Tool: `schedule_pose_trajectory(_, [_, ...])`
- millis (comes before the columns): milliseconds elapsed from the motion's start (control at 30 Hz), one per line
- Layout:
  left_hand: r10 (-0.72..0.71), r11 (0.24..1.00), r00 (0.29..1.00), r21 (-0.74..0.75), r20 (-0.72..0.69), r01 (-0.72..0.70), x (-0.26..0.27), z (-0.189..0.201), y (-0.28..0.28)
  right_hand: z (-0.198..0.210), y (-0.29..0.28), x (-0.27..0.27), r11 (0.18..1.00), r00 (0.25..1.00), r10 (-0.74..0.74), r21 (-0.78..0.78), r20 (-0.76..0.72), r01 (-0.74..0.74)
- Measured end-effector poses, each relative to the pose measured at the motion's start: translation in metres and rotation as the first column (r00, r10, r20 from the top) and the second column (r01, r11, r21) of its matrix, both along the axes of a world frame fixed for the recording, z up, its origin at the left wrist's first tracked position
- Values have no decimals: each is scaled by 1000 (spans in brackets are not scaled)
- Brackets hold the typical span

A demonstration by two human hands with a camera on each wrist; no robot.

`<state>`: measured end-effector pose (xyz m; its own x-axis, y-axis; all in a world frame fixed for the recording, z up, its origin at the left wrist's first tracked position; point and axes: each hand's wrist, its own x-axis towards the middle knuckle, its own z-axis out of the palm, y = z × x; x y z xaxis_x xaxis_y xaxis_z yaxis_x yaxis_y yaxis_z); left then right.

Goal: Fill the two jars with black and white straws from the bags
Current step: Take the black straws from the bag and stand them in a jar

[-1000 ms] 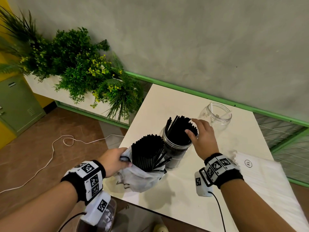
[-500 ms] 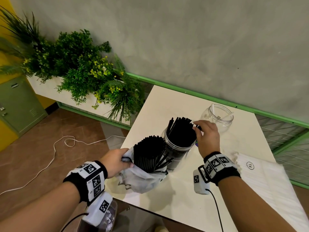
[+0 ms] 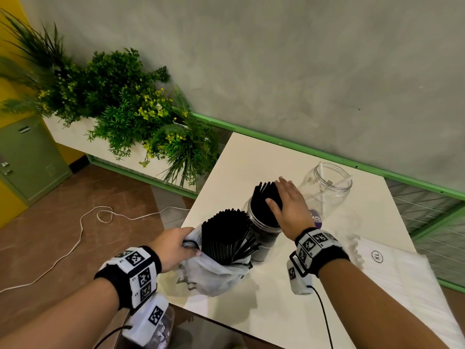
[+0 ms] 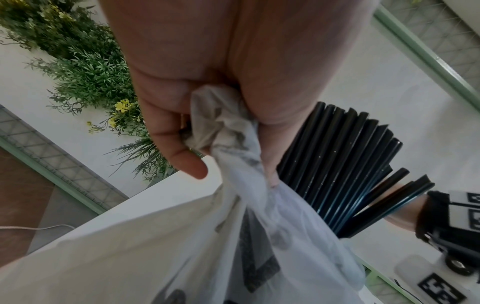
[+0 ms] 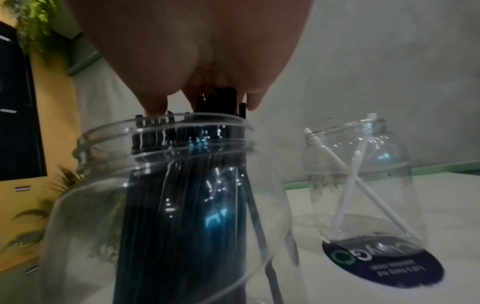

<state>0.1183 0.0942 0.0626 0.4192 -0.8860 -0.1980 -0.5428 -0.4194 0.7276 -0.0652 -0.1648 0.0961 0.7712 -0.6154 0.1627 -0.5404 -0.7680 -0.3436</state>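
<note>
From the head view, my right hand (image 3: 292, 205) lies flat, fingers straight, on black straws (image 3: 266, 197) standing upright in the jar (image 3: 261, 222) on the surface (image 3: 276, 311). Left wrist: my left hand (image 4: 207, 92) clutches the bag (image 4: 182, 246). Right wrist: straws run vertically; the second jar (image 5: 363, 185) holds two leaning white straws (image 5: 348, 197).

Right hand (image 3: 292, 205) now flat atop the black straws (image 3: 268, 197), fingers (image 3: 283, 183) straightened.

black straws (image 3: 226, 235), clear jars (image 3: 327, 187), white bag w/ grey print (image 3: 208, 275), b&w checkered wristbands (image 3: 133, 273)
</note>
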Motion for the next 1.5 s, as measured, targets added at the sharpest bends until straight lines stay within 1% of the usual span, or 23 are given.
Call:
schedule_pose_trajectory(67, [1,1000,1000,-2,1,-1,0,1,0,4,-2,9,999,1000,29,-16,4,-28])
schedule_pose_trajectory(133, [3,1000,1000,2,11,-3,0,1,0,9,-3,19,999,999,31,18,27,-32])
schedule_pose_trajectory(200, [12,1000,1000,5,12,-12,-1,2,0,11,-4,28,1000,999,19,6,-34,-19])
schedule_pose_trajectory(233, [16,1000,1000,4,15,-16,-1,2,0,12,-5,33,999,997,-14,-43,-78,11])
schedule_pose_trajectory(300, [21,1000,1000,4,22,-21,-1,2,0,12,-7,39,981,980,-155,-135,-124,138])
schedule_pose_trajectory(333, [23,1000,999,3,22,-23,-1,3,0,14,-7,41,969,965,-227,-131,-132,210])
schedule_pose_trajectory(367, [26,1000,999,4,23,-26,-1,3,1,15,-7,43,962,954,-266,-99,-138,254])
schedule_pose_trajectory(400, [28,1000,999,4,23,-28,-1,4,1,15,-7,45,963,951,-270,-65,-147,263])
schedule_pose_trajectory(433, [29,1000,999,3,22,-30,-1,4,1,14,-6,46,968,956,-252,-57,-154,246])
schedule_pose_trajectory(500, [32,999,999,-5,16,-32,-2,5,2,8,-3,44,974,972,-204,-120,-115,190])
schedule_pose_trajectory(600, [46,999,999,-29,8,-46,-3,6,3,-3,-5,39,971,987,-159,-178,35,162])
schedule_pose_trajectory(700, [56,998,998,-38,17,-55,-4,8,4,-1,-12,36,975,971,-75,-188,228,120])
schedule_pose_trajectory(767, [58,998,998,-30,34,-57,-4,10,4,6,-17,37,973,960,-19,-215,278,81])
schedule_pose_trajectory(867, [65,998,997,-24,37,-65,-3,9,5,7,-23,37,978,980,-16,-203,196,57])
schedule_pose_trajectory(967, [67,998,997,-19,36,-66,-2,8,5,5,-25,34,992,992,-15,-122,121,30])
schedule_pose_trajectory(1033, [64,998,997,-19,44,-64,-2,9,4,5,-25,35,994,991,14,-106,130,0])
schedule_pose_trajectory(1167, [58,998,997,-17,49,-58,-2,11,4,5,-26,36,987,962,72,-159,262,-31])
schedule_pose_trajectory(1200, [56,998,997,-15,52,-55,-2,11,5,5,-26,36,986,959,79,-163,270,-35])
schedule_pose_trajectory(1233, [53,999,997,-16,55,-52,-2,11,5,5,-26,36,987,965,80,-155,250,-42])
schedule_pose_trajectory(1333, [54,998,997,-11,53,-54,-2,12,5,4,-27,35,993,991,67,-108,115,-54])
schedule_pose_trajectory(1367, [54,999,997,-10,52,-53,-2,12,5,4,-27,35,993,992,67,-106,107,-55])
schedule_pose_trajectory(1500, [48,999,998,-10,41,-48,-2,9,5,7,-26,32,996,981,37,-87,188,-21])
